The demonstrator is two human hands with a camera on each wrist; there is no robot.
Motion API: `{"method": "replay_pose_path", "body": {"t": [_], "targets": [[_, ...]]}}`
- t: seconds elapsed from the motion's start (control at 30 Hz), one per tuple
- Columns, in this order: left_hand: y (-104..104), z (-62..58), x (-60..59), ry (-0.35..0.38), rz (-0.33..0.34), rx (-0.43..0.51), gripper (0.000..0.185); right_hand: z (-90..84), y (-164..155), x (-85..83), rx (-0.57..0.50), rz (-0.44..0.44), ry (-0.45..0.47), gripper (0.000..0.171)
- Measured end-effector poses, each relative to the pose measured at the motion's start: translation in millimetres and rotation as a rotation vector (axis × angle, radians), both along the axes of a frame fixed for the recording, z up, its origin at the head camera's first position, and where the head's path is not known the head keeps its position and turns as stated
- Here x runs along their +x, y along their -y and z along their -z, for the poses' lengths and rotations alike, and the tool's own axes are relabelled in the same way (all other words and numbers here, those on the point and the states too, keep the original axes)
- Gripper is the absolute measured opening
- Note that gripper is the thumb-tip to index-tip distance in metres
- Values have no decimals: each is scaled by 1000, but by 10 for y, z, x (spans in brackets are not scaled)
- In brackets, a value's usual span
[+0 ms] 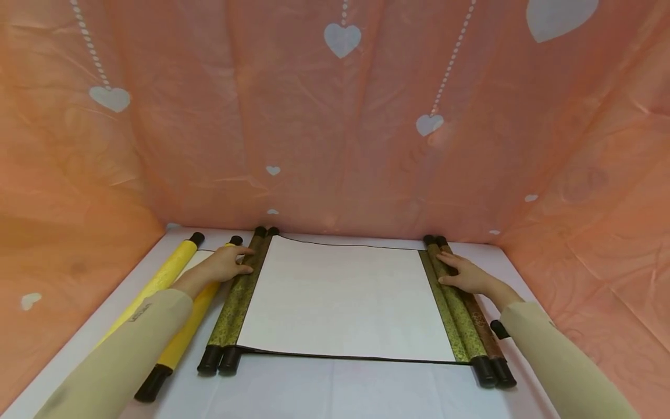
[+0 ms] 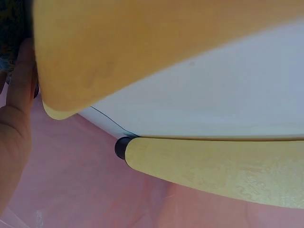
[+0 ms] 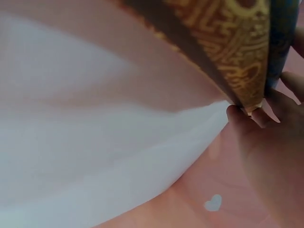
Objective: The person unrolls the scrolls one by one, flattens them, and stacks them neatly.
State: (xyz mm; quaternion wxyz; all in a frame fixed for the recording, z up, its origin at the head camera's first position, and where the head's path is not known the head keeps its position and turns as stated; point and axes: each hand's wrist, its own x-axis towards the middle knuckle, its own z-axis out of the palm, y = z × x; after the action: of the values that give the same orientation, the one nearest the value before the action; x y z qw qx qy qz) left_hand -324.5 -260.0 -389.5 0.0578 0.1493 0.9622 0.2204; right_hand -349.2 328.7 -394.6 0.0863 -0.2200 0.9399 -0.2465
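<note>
A partly unrolled scroll [image 1: 342,297] lies with its white sheet between olive-green rolls with black end knobs. My left hand [image 1: 225,263] reaches over a yellow roll and grips the left green roll [image 1: 232,311], thumb and fingers on it. On the right, my right hand [image 1: 466,274] holds a green roll [image 1: 463,320] and the brown patterned roll [image 1: 487,334] close beside it. In the right wrist view, its fingers [image 3: 244,126] bend about the brown roll. The left wrist view shows only part of the left hand at its edge.
At the left lies a yellow scroll with two yellow rolls [image 1: 162,273] and some white sheet between them. A black knob [image 1: 499,329] shows beside the right sleeve. A pink-orange sheet with hearts [image 1: 335,145] rises around the white tabletop [image 1: 335,387].
</note>
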Motion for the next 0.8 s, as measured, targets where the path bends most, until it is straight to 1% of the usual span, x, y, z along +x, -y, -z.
{"method": "replay_pose_path", "body": {"t": [0.17,0.33,0.4,0.53,0.67,0.77,0.8], "targets": [[17,-20,49,16,-3,-10,54,-38,2,73,11,1,-10,71],[24,-23,117,38,12,12,54,-91,42,151,37,3,-16,69],[30,-17,158,47,23,30,54,-133,92,194,39,1,-16,67],[43,0,246,34,37,42,53,-238,268,281,37,-17,-27,64],[38,-25,353,13,39,66,53,-331,534,358,-10,-60,-44,61],[43,-68,456,-18,53,90,52,-339,766,396,-87,-117,-54,61],[53,-85,502,-42,60,91,51,-338,858,411,-120,-137,-53,60]]}}
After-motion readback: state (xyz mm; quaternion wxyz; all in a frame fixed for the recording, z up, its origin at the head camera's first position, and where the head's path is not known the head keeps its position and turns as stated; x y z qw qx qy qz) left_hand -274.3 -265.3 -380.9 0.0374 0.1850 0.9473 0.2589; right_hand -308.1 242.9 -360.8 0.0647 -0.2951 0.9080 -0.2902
